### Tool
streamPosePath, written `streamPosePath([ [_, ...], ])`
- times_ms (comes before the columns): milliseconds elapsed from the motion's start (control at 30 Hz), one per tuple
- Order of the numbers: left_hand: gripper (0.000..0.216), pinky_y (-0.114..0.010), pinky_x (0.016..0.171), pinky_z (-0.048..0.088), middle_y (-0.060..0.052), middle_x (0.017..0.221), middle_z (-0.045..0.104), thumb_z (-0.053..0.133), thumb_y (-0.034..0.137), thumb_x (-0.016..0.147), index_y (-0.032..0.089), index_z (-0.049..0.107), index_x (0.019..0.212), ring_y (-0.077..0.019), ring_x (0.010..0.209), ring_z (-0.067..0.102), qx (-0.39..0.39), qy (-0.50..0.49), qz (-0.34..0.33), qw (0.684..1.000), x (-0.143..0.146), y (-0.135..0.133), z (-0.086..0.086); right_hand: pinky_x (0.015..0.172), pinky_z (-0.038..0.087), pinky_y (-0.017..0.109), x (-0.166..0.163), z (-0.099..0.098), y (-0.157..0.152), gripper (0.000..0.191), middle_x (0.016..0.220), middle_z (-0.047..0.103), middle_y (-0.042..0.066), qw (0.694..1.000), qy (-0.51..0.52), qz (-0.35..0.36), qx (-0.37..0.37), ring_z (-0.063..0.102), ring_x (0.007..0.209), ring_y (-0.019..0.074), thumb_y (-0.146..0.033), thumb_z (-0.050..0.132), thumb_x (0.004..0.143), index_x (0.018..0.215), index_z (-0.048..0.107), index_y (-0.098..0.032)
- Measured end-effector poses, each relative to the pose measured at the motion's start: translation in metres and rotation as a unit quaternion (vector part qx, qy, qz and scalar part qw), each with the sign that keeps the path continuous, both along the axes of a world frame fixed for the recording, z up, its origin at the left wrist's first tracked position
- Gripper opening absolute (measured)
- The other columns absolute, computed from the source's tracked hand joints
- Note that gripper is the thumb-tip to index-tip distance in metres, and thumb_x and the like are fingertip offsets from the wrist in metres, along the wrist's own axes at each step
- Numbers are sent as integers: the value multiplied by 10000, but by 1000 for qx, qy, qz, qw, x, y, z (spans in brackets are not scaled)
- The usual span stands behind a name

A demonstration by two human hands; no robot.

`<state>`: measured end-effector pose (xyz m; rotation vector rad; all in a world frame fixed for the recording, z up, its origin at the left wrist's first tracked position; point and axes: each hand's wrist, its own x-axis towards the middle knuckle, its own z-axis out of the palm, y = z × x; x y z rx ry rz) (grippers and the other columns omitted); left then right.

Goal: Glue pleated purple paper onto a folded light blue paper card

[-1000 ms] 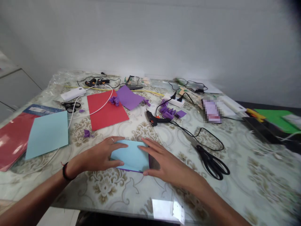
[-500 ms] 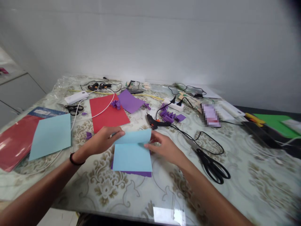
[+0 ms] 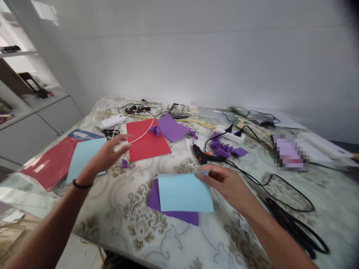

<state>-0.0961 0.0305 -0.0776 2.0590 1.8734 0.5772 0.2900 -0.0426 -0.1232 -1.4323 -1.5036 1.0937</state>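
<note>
My right hand [image 3: 224, 183] pinches the upper right corner of a light blue sheet of paper [image 3: 185, 194]. Beneath that sheet, purple paper [image 3: 176, 216] sticks out at the left and along the bottom. My left hand [image 3: 109, 155], with a dark band at its wrist, is in the air with its fingers apart and nothing in them. It is over the right edge of another light blue sheet [image 3: 81, 158]. Just beyond its fingertips lies a red sheet [image 3: 146, 149] with a crumpled purple paper piece [image 3: 155, 130] on it.
A glue gun [image 3: 206, 155] lies beyond my right hand, by folded purple pieces [image 3: 221, 149] and a white power strip [image 3: 230, 134]. Black scissors [image 3: 297, 224] are at right. Red paper in a clear sleeve [image 3: 53, 160] lies at left. Cables cross the table.
My left hand has let go of the blue paper and moved left. My right hand keeps its hold, and the sheet has shifted over the purple paper. The view has turned left.
</note>
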Motion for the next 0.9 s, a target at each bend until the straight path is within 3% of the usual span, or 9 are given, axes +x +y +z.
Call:
streamPosePath([
  [67, 681, -492, 1128, 431, -247, 1508, 564, 532, 582, 999, 65, 489, 1440, -405, 1388, 522, 8, 39, 116, 992, -51, 5, 1, 491, 427, 278, 9, -1, -10, 441, 690, 682, 21, 999, 10, -38, -17, 549, 583, 173, -655, 795, 773, 815, 770, -217],
  [133, 875, -646, 1089, 403, -388, 1482, 515, 597, 626, 933, -64, 428, 1443, -579, 1405, 442, -18, 74, 206, 975, -96, 4, 0, 444, 364, 262, 16, -3, -18, 510, 609, 602, -1, 996, 25, -63, -54, 479, 515, 146, -720, 769, 770, 740, 715, -214],
  [233, 1027, -640, 1046, 421, -406, 1400, 569, 722, 637, 813, -105, 408, 1451, -631, 1352, 472, -61, 99, 248, 962, -133, -3, -7, 438, 342, 251, 18, -7, -25, 554, 580, 569, -15, 991, 47, -73, -99, 453, 492, 130, -752, 781, 744, 715, 675, -209],
  [367, 1107, -543, 1038, 452, -347, 1455, 564, 777, 603, 778, -33, 317, 1559, -568, 1391, 477, -54, 89, 244, 964, -137, -7, -18, 552, 494, 279, 11, -9, -23, 545, 798, 748, 33, 985, 111, -64, -112, 636, 645, 184, -699, 849, 723, 940, 750, -209],
  [467, 1141, -510, 1037, 469, -311, 1550, 498, 811, 552, 764, 9, 260, 1602, -529, 1429, 454, -33, 44, 249, 967, -134, -5, -21, 654, 552, 308, 8, -9, -21, 558, 895, 787, 50, 985, 131, -48, -101, 702, 764, 220, -658, 869, 740, 1056, 764, -209],
  [600, 1105, -431, 874, 563, -226, 1412, 641, 810, 536, 790, 71, 264, 1631, -425, 1239, 633, -21, -60, 266, 962, -135, -6, -19, 716, 568, 327, 9, -9, -23, 501, 940, 795, 56, 986, 142, -16, -91, 721, 826, 233, -621, 841, 808, 1075, 763, -205],
  [700, 954, -355, 744, 581, -139, 1248, 738, 796, 545, 812, 139, 402, 1580, -316, 1023, 707, -7, -147, 274, 950, -134, -14, -12, 700, 562, 328, 9, -6, -25, 486, 920, 796, 54, 985, 151, -7, -87, 723, 799, 233, -604, 833, 826, 1088, 760, -202],
  [800, 742, -326, 734, 584, -45, 1095, 784, 828, 605, 754, 192, 628, 1337, -248, 894, 701, 16, -230, 261, 937, -126, -22, 1, 721, 565, 329, 4, 1, -26, 480, 920, 802, 57, 980, 182, -3, -83, 731, 815, 237, -595, 851, 809, 1067, 760, -200],
  [900, 708, -283, 703, 562, 32, 901, 785, 860, 642, 697, 222, 655, 1229, -186, 765, 665, 47, -298, 233, 925, -107, -29, 18, 716, 554, 307, -7, 10, -24, 467, 905, 801, 55, 973, 216, 7, -80, 721, 798, 217, -582, 878, 788, 1023, 761, -195],
])
